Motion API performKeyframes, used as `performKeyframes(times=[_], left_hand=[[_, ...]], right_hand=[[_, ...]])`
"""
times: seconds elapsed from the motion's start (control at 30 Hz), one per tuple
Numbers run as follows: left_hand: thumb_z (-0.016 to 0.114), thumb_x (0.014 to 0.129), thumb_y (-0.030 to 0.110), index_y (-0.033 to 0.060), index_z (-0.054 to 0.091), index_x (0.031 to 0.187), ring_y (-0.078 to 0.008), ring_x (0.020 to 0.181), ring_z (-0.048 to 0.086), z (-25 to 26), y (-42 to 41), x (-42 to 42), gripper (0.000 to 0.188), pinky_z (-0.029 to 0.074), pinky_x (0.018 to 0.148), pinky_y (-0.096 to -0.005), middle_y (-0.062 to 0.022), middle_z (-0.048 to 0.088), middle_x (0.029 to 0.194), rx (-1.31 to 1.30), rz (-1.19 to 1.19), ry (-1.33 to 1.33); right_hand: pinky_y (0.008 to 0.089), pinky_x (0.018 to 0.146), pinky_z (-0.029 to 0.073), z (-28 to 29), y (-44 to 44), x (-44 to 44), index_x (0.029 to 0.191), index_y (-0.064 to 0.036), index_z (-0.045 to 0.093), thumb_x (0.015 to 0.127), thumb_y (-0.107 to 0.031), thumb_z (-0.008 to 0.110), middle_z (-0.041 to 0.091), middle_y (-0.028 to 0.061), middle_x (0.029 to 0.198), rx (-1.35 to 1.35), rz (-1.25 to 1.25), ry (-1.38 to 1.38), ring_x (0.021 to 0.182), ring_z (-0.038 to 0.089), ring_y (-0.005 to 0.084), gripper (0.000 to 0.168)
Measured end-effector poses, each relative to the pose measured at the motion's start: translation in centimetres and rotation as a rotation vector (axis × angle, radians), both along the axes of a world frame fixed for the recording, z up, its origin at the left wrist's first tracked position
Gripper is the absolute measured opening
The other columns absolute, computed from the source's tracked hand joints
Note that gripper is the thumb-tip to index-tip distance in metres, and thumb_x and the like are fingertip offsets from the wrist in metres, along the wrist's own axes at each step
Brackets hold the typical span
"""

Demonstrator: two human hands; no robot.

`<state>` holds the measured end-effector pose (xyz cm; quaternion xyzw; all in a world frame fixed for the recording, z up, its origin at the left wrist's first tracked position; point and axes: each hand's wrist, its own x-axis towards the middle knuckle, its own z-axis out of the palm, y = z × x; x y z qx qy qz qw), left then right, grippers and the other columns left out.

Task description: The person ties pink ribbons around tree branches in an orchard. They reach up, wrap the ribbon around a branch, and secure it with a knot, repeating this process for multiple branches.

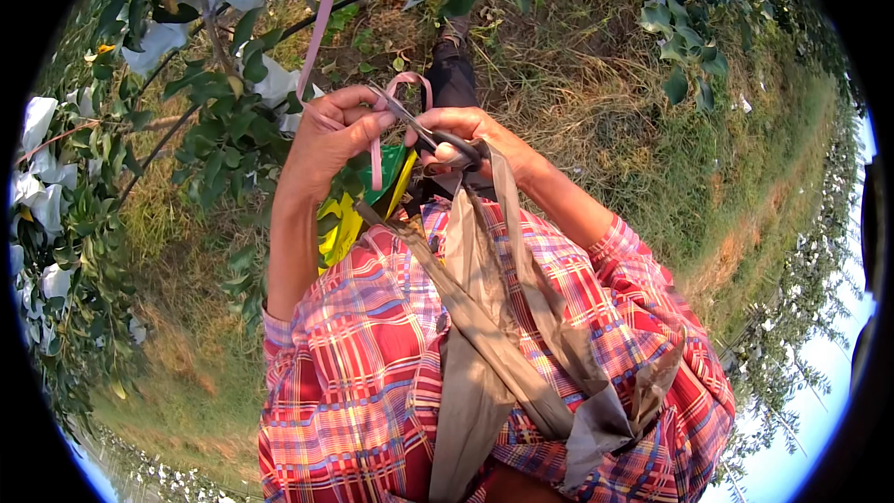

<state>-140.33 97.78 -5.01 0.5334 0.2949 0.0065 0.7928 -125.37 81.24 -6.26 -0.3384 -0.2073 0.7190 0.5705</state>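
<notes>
In my left hand (335, 129) a pink plastic ribbon (324, 21) is pinched between thumb and fingers; one length runs up out of the picture. A loop and a short tail of it hang beside the fingertips. My right hand (475, 136) grips a pair of scissors (447, 142) with dark handles, the metal blades pointing up and left to my left fingertips, against the ribbon. Whether the blades are apart is hard to see. Brown fabric strips (464, 279) hang over the plaid shirt (363, 363), one of them close under my right hand.
Leafy branches (216, 126) with white bags (157, 42) crowd the left side. A dark hose or wire (335, 10) crosses above the hands. A green and yellow bag (342, 223) hangs at the waist. Dry grass (580, 105) covers the ground; more foliage (681, 42) hangs upper right.
</notes>
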Motion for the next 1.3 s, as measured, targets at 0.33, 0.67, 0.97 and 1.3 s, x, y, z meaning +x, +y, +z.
performKeyframes(times=[0.33, 0.67, 0.97, 1.3], left_hand=[[0.063, 0.085, 0.012, -0.0019, 0.066, 0.090, -0.0019, 0.045, 0.038, -0.9, -0.2, 0.0, 0.015, 0.031, 0.042, -0.0183, 0.0000, 0.058, 0.061, -0.035, 0.115, -0.144], [0.059, 0.086, 0.009, -0.0024, 0.067, 0.084, -0.0029, 0.046, 0.039, -1.0, 0.4, -0.7, 0.014, 0.029, 0.043, -0.0185, 0.0009, 0.052, 0.054, 0.120, -0.069, -0.048], [0.061, 0.086, 0.014, -0.0009, 0.067, 0.087, -0.0016, 0.051, 0.038, -5.0, -1.2, -1.7, 0.016, 0.028, 0.046, -0.0175, 0.0041, 0.053, 0.062, 0.220, -0.204, 0.129], [0.060, 0.087, 0.014, -0.0010, 0.044, 0.125, -0.0139, 0.077, 0.058, -5.9, 2.3, -1.0, 0.045, 0.048, 0.070, -0.0271, -0.0077, 0.059, 0.088, 0.135, 0.413, -0.288]], right_hand=[[0.0222, 0.068, 0.043, -0.8, 0.3, 0.3, 0.108, 0.000, 0.055, 0.084, -0.022, 0.065, 0.056, 0.0007, 0.086, 0.021, 0.034, 0.126, 0.075, 0.051, 0.0069, 0.034], [0.0198, 0.071, 0.044, -1.1, 0.2, -0.2, 0.106, -0.003, 0.056, 0.083, -0.032, 0.065, 0.055, -0.0004, 0.092, -0.060, 0.033, 0.196, 0.080, 0.052, 0.0052, 0.038], [0.0221, 0.082, 0.048, 0.0, 0.2, 1.4, 0.110, -0.007, 0.058, 0.089, -0.027, 0.056, 0.057, 0.0012, 0.101, -0.073, -0.143, 0.136, 0.090, 0.055, 0.0060, 0.028], [0.0375, 0.073, 0.049, -1.7, 0.3, 3.2, 0.135, -0.007, 0.035, 0.079, -0.032, 0.065, 0.061, 0.0202, 0.102, 0.015, 0.328, -1.087, 0.082, 0.063, 0.0303, 0.068]])
